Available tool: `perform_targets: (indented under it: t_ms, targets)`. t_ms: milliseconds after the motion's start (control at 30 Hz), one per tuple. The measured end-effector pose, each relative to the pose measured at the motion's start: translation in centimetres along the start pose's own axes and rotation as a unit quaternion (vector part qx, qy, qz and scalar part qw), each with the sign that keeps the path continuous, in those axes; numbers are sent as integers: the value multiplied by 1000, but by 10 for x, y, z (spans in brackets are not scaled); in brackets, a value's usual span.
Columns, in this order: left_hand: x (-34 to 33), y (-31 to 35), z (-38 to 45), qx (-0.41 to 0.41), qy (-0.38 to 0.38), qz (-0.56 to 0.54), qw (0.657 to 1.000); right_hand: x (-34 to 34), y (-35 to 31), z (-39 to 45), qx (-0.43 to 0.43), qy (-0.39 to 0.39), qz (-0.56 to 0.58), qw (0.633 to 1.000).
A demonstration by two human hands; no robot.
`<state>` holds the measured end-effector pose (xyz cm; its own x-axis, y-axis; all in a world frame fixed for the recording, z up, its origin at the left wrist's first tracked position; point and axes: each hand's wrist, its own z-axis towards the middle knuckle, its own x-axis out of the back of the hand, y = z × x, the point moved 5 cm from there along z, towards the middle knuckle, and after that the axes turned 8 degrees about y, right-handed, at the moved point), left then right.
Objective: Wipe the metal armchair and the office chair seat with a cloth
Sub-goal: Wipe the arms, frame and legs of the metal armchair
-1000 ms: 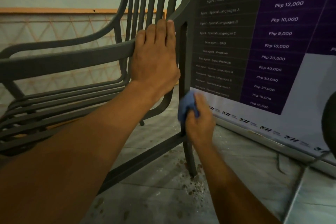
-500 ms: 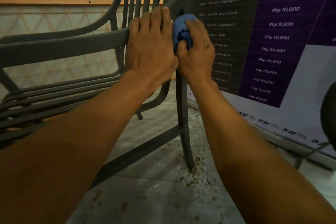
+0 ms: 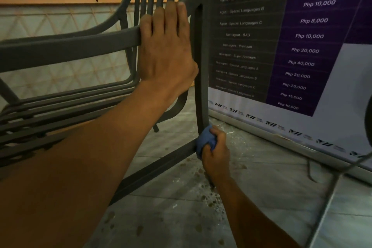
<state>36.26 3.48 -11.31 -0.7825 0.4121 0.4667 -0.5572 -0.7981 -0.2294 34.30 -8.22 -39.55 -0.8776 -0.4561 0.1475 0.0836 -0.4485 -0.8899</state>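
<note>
The grey metal armchair (image 3: 70, 46) fills the left and middle of the view, seen from its side. My left hand (image 3: 167, 52) grips the back end of its armrest, where it meets the rear upright. My right hand (image 3: 216, 155) is closed around a bunched blue cloth (image 3: 205, 141). It presses the cloth against the rear leg, low down at the joint with the bottom side rail. The leg's foot is hidden behind my right hand. No office chair seat is clearly in view.
A large purple and grey banner (image 3: 291, 46) with price lines leans just right of the chair. The tiled floor (image 3: 261, 177) is spotted with dirt around the leg. A thin cable (image 3: 322, 197) and a dark round edge (image 3: 369, 123) sit at far right.
My right hand has slid the cloth down the rear leg, from beside my left hand at armrest height to the bottom rail joint. My left hand has kept its grip.
</note>
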Motion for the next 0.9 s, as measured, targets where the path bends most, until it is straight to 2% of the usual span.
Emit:
perform_targets:
  t_ms: [100, 167, 267, 333, 433, 567, 633, 667, 700, 733, 800, 900]
  targets:
    - [2, 1, -3, 5, 6, 1, 1000, 0, 23, -3, -50, -14, -31, 998]
    - [0, 0, -5, 4, 10, 3, 1000, 1, 28, -1, -63, 22, -14, 998]
    - [-5, 5, -13, -12, 15, -6, 1000, -6, 24, -6, -20, 33, 30, 999]
    - [-16, 16, -31, -49, 4, -14, 999, -9, 26, -10, 12, 43, 21, 999]
    - [-45, 36, -73, -108, -54, -2, 993, -13, 39, -17, 9, 41, 16, 999]
    - [-77, 60, -122, -169, -134, -22, 976, -15, 60, -27, -37, 14, -7, 999]
    - [-94, 69, -145, -193, -168, -35, 966, -19, 60, -25, 3, -20, -9, 1000]
    - [-103, 72, -156, -201, -185, -41, 961, -18, 57, -24, 50, 2, 3, 999]
    - [-111, 75, -167, -205, -206, -44, 956, -12, 60, -20, 31, 43, 58, 997]
    - [-119, 76, -176, -207, -229, -40, 950, -10, 66, -20, 3, 51, 113, 992]
    - [-131, 76, -188, -206, -265, -24, 941, -14, 81, -23, -45, 43, 112, 992]
    - [-139, 76, -195, -201, -277, -24, 939, -13, 99, -23, -120, 35, 130, 984]
